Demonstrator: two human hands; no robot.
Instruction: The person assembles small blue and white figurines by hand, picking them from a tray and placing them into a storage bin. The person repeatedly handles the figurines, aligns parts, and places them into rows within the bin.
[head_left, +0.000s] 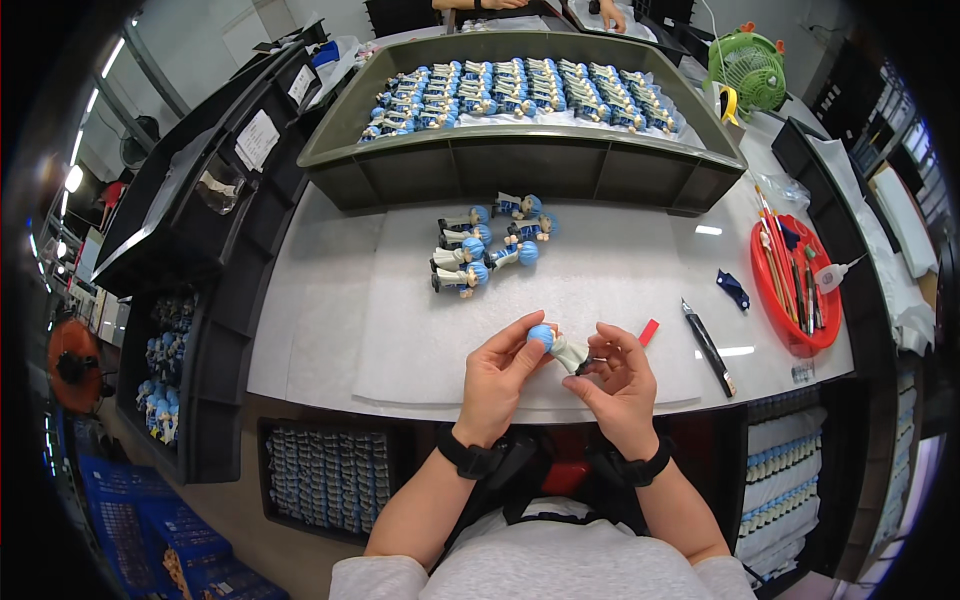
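Between my two hands, above the table's near edge, lies a small figurine [566, 351] with blue hair and a pale body, tilted on its side. My left hand [506, 362] pinches it at the head. Fingers of my right hand [621, 380] are curled round the dark feet at its other end. Beyond my hands a group of several like figurines [470, 250] lies on a white sheet [400, 330]. Close to my right hand are a small red strip [649, 331] and a black craft knife [708, 345].
A large grey bin [480, 165] at the back holds rows of figurines. To the right stand a red basket [760, 290] of brushes, a dark blue piece [733, 290] and a green fan [748, 70]. Black crates [215, 340] line the left. Another person's hand [612, 16] shows at the far edge.
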